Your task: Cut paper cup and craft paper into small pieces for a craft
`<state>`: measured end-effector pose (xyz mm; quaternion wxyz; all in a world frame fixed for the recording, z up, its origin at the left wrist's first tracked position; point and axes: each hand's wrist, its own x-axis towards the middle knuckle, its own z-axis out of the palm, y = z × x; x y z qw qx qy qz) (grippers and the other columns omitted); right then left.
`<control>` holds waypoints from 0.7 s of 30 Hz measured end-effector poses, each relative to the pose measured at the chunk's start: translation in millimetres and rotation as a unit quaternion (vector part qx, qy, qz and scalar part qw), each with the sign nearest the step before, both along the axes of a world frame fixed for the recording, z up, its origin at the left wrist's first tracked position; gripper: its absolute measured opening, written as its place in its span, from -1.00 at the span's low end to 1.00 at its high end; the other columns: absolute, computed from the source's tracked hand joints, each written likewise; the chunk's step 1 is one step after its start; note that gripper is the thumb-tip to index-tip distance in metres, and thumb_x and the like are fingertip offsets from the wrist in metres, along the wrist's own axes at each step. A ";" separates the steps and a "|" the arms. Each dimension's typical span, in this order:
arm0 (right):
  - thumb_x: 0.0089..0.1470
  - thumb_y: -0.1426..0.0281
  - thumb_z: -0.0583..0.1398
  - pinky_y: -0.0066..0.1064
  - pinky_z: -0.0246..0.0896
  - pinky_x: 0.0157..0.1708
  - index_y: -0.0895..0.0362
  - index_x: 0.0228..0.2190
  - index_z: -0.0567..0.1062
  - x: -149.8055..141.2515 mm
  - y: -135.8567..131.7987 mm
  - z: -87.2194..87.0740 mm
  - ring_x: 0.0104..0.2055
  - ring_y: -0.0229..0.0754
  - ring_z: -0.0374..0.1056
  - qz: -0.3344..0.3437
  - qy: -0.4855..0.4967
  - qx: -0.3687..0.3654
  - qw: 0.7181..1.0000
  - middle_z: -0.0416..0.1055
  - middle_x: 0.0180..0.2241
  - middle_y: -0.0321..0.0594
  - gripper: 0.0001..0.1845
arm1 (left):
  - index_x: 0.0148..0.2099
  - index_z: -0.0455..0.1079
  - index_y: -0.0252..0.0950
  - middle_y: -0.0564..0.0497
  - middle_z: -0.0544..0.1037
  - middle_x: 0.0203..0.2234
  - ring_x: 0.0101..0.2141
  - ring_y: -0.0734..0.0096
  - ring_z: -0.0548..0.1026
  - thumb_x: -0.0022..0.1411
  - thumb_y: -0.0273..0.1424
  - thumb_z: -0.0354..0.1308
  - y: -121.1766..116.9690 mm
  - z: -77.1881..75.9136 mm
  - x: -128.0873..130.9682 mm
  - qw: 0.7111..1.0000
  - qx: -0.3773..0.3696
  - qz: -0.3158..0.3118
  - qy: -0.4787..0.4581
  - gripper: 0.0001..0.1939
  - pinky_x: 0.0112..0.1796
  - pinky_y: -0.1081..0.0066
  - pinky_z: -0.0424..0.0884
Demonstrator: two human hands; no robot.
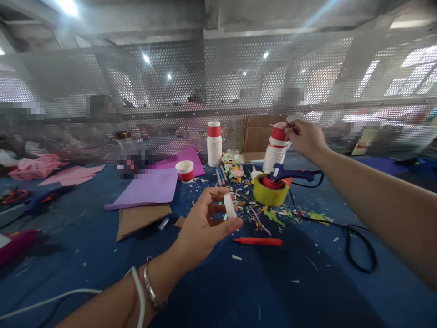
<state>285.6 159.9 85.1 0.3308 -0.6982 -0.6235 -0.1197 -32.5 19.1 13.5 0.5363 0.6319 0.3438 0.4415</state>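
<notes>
My left hand (208, 218) is curled around a small white ring-shaped piece (230, 206), held between thumb and fingers above the table. The piece is seen nearly edge-on, so I cannot tell its kind. Farther off on the right, my right hand (305, 136) is closed in a pinch at the top of a leaning stack of paper cups (275, 152) with a red cup uppermost. A pale paper scrap (280, 125) lies on that stack beside the fingertips. What the pinch holds, if anything, is too small to name. Below stands a blue glue gun (293, 174) on a yellow tape roll (269, 195).
A red marker (259, 241) lies before my left hand among paper scraps. Behind are a second cup stack (214, 148), a single red-and-white cup (186, 173) and purple sheets (146, 187). The black cord (363, 269) loops at right. A perforated screen (218, 73) closes the back.
</notes>
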 end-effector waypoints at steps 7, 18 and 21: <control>0.32 0.27 0.11 -0.25 0.32 -0.11 0.13 -0.02 0.46 -12.2 -22.9 -13.7 -0.10 -0.11 0.42 0.044 -0.047 -0.068 0.996 0.49 -0.07 -0.10 -0.71 | 0.07 0.24 -0.16 -0.10 0.34 0.02 -0.30 0.39 0.39 0.12 -0.25 0.35 -4.4 0.9 1.5 0.999 0.003 0.010 0.051 -0.48 -0.40 0.33 0.50; 0.27 0.28 0.18 -0.12 0.39 -0.07 0.13 0.04 0.43 15.9 -7.2 -15.0 -0.03 -0.08 0.41 0.032 -0.131 -0.215 0.967 0.39 0.06 -0.09 -0.65 | 0.07 0.25 -0.17 -0.07 0.36 -0.14 -0.30 0.35 0.38 0.12 -0.27 0.35 0.5 -5.4 2.5 0.998 -0.004 -0.010 0.061 -0.49 -0.39 0.32 0.47; 0.27 0.28 0.19 -0.12 0.39 -0.07 0.13 0.05 0.42 17.1 -10.1 -15.2 -0.03 -0.08 0.41 0.019 -0.137 -0.217 0.966 0.39 0.06 -0.08 -0.65 | 0.05 0.26 -0.17 -0.11 0.34 -0.05 -0.28 0.34 0.39 0.11 -0.27 0.35 0.4 -5.0 1.8 0.998 -0.007 -0.009 0.060 -0.50 -0.40 0.33 0.47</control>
